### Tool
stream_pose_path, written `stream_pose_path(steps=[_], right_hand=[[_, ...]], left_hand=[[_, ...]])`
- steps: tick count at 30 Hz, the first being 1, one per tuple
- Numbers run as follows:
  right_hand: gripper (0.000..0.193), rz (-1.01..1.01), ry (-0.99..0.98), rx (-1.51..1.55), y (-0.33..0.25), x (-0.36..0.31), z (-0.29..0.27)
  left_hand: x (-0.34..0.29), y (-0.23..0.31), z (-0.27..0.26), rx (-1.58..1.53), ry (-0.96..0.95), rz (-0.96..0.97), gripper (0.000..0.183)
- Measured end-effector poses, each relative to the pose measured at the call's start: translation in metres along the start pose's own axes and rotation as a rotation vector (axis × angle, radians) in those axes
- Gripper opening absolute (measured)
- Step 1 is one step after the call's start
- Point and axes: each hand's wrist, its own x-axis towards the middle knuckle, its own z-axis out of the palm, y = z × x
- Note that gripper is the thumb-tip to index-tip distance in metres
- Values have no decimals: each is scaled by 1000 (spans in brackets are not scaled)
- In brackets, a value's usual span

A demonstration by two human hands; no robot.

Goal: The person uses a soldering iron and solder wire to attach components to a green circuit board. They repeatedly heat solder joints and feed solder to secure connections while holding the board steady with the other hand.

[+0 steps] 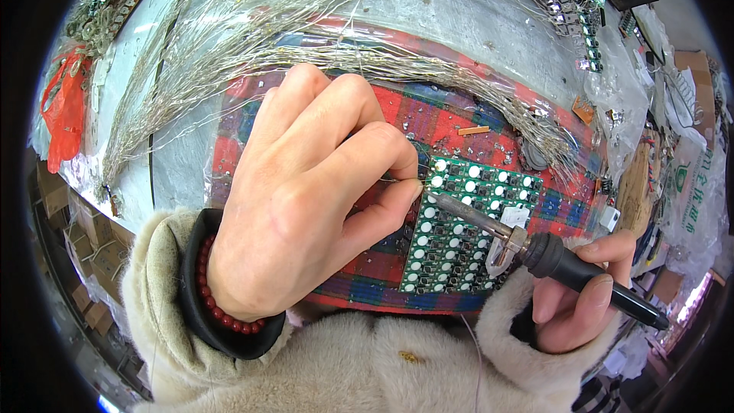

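Observation:
A panel of green circuit boards (457, 243) with rows of white round parts and small black parts lies on a red and blue plaid cloth (562, 210). At its upper left corner, the thumb and forefinger of my left hand (298, 176) are pinched together on a thin wire (390, 180). The other fingers of that hand are curled. My right hand (585, 302) grips a soldering iron (562, 258) by its black handle. The iron's metal tip points left and reaches the same corner, close beside my left fingertips. Whether the tip touches the board I cannot tell.
Beyond my left hand, a long bundle of thin silvery wires (359, 63) spreads across the grey table (451, 15). A red plastic bag (65, 111) hangs at the left edge. More circuit board strips (589, 38) and clear plastic bags sit at the right.

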Motion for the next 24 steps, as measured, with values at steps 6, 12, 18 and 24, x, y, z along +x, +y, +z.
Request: stream_pose_path(steps=[6,12,18,24], right_hand=[[40,-54,-56,-37,3,1,-1],[47,-60,42,-32,-1,-2,0],[41,-140,27,-136,1,-3,-1],[42,-143,25,-100,1,-5,-5]], left_hand=[[0,0,0,-5,0,0,19],[0,1,-1,-1,-1,8,20],[0,2,-1,19,-5,5,20],[1,3,-1,31,-1,4,20]])
